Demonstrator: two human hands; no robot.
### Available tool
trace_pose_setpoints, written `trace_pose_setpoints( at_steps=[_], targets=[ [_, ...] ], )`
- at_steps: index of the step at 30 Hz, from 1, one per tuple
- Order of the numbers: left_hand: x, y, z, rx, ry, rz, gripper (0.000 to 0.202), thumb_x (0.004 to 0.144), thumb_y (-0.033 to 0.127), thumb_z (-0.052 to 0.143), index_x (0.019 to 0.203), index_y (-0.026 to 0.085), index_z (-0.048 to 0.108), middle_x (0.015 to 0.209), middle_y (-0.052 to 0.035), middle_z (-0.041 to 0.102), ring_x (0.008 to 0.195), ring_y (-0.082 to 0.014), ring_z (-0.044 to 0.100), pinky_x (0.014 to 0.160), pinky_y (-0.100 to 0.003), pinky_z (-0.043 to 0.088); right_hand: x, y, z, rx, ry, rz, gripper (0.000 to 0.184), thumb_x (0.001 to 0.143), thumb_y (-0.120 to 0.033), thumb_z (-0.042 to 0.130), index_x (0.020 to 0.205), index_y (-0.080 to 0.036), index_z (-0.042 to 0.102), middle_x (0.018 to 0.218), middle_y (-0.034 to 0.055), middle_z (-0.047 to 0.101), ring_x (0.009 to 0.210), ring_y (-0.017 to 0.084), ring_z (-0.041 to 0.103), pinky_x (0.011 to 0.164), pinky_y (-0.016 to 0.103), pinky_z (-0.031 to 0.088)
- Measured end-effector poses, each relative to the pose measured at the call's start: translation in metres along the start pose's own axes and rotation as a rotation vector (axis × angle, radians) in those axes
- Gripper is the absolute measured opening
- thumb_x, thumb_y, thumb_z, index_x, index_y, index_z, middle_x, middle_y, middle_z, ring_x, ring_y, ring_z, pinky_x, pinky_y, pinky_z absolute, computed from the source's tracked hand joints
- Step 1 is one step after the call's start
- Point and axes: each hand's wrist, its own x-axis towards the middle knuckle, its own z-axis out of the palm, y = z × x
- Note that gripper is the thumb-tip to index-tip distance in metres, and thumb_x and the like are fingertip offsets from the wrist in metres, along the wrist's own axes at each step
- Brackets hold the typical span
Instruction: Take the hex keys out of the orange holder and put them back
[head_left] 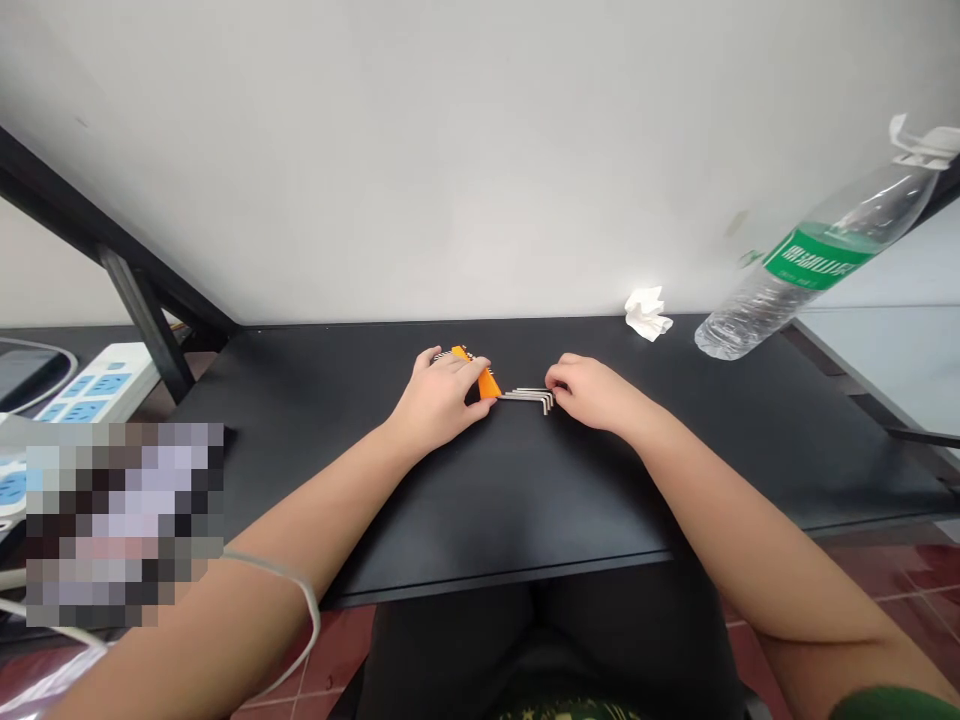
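Observation:
My left hand [446,393] is closed around an orange hex key holder [489,384] low over the black table. Short key ends stick out along the holder's upper edge. Several L-shaped metal hex keys [529,396] extend from its right end, with their bent ends toward my right hand [589,388]. Thumb and fingertips of that hand are pinched together at the bent end of one key. The fingers cover part of that key, and my left hand hides much of the holder.
A crumpled white tissue [648,313] lies by the wall. To the right stands a large clear plastic bottle [806,265] with a green label. At left are a white power strip [105,385], a blurred-out object [139,520] and a pale cable [309,600] by my left forearm.

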Motion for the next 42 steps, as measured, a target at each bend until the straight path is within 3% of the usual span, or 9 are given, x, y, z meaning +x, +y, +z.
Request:
trace_pose_setpoints(
  at_steps=[6, 12, 17, 21, 26, 33, 38, 42],
  targets=[
    [0.000, 0.000, 0.000, 0.009, 0.004, -0.001, 0.042, 0.089, 0.039, 0.064, 0.130, 0.026, 0.063, 0.115, -0.0099, 0.075, 0.117, -0.0306, 0.067, 0.123, -0.058, 0.029, -0.001, 0.003, -0.001, -0.024, -0.004, 0.004, 0.019, 0.091, -0.008, 0.053, 0.088, -0.021, 0.067, 0.102, 0.0060, 0.064, 0.079, 0.017, 0.059, 0.070, 0.030, 0.043],
    [0.000, 0.001, 0.001, -0.005, 0.011, 0.006, 0.042, 0.090, 0.039, 0.064, 0.130, 0.026, 0.063, 0.118, -0.0095, 0.075, 0.118, -0.0306, 0.067, 0.123, -0.058, 0.029, -0.004, -0.009, 0.001, 0.026, -0.029, -0.037, 0.009, 0.096, -0.023, 0.060, 0.089, -0.021, 0.065, 0.102, 0.0061, 0.064, 0.076, 0.017, 0.059, 0.068, 0.031, 0.044],
    [0.001, -0.001, 0.002, -0.005, 0.011, 0.002, 0.042, 0.090, 0.040, 0.065, 0.129, 0.025, 0.063, 0.118, -0.0101, 0.075, 0.118, -0.0310, 0.067, 0.122, -0.058, 0.030, -0.002, -0.007, 0.000, 0.009, -0.024, -0.034, 0.017, 0.097, -0.014, 0.052, 0.090, -0.020, 0.066, 0.102, 0.0071, 0.064, 0.085, 0.018, 0.061, 0.074, 0.031, 0.045],
    [0.001, 0.000, 0.002, -0.007, 0.009, 0.004, 0.042, 0.090, 0.040, 0.065, 0.129, 0.026, 0.063, 0.120, -0.0100, 0.074, 0.120, -0.0310, 0.066, 0.122, -0.057, 0.030, -0.003, -0.011, -0.001, 0.054, -0.038, -0.026, 0.018, 0.101, -0.030, 0.056, 0.094, -0.020, 0.068, 0.106, 0.0077, 0.064, 0.084, 0.018, 0.062, 0.074, 0.032, 0.046],
    [0.001, 0.000, 0.001, -0.009, 0.001, 0.001, 0.042, 0.090, 0.039, 0.065, 0.130, 0.025, 0.063, 0.119, -0.0099, 0.074, 0.120, -0.0305, 0.067, 0.122, -0.058, 0.029, -0.008, -0.027, 0.001, 0.024, -0.073, 0.003, 0.023, 0.094, -0.042, 0.068, 0.099, -0.020, 0.067, 0.106, 0.0079, 0.062, 0.077, 0.018, 0.060, 0.067, 0.031, 0.045],
    [0.001, 0.000, 0.003, -0.005, 0.003, 0.000, 0.043, 0.090, 0.038, 0.065, 0.130, 0.024, 0.063, 0.119, -0.0100, 0.074, 0.123, -0.0311, 0.065, 0.122, -0.057, 0.029, -0.005, -0.030, 0.005, -0.082, -0.054, -0.025, 0.008, 0.096, -0.019, 0.057, 0.096, -0.018, 0.065, 0.104, 0.0081, 0.061, 0.078, 0.017, 0.060, 0.068, 0.030, 0.042],
    [0.002, 0.000, 0.003, 0.004, -0.006, -0.009, 0.043, 0.090, 0.037, 0.065, 0.130, 0.024, 0.062, 0.121, -0.0099, 0.074, 0.124, -0.0306, 0.065, 0.122, -0.057, 0.028, -0.003, -0.022, 0.003, 0.000, -0.035, -0.059, 0.012, 0.099, -0.021, 0.057, 0.102, -0.019, 0.069, 0.108, 0.0081, 0.063, 0.085, 0.017, 0.062, 0.073, 0.029, 0.044],
    [0.002, -0.001, 0.002, 0.006, -0.006, -0.009, 0.043, 0.090, 0.038, 0.065, 0.130, 0.023, 0.062, 0.119, -0.0099, 0.074, 0.123, -0.0306, 0.065, 0.122, -0.058, 0.029, -0.001, -0.014, 0.002, 0.005, 0.003, -0.045, 0.015, 0.097, -0.014, 0.055, 0.089, -0.019, 0.066, 0.101, 0.0065, 0.065, 0.086, 0.018, 0.061, 0.073, 0.028, 0.043]
  ],
)
